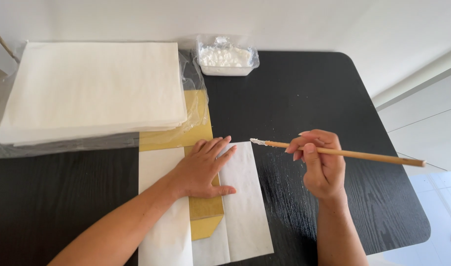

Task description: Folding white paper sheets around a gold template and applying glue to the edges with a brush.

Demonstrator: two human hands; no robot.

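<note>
Left hand spread flat, pressing white paper over gold sheet on black table. Right hand pinches wooden stick, white paste on tip, just right of paper. Paste tub at far edge.

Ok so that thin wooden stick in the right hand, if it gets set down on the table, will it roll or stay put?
The wooden stick looks round and slender, so it would probably roll on the flat black table. Its white-coated tip seems wet with paste and may smear or stick slightly. The right hand holds it with a light finger pinch, so it is likely very light.
</note>
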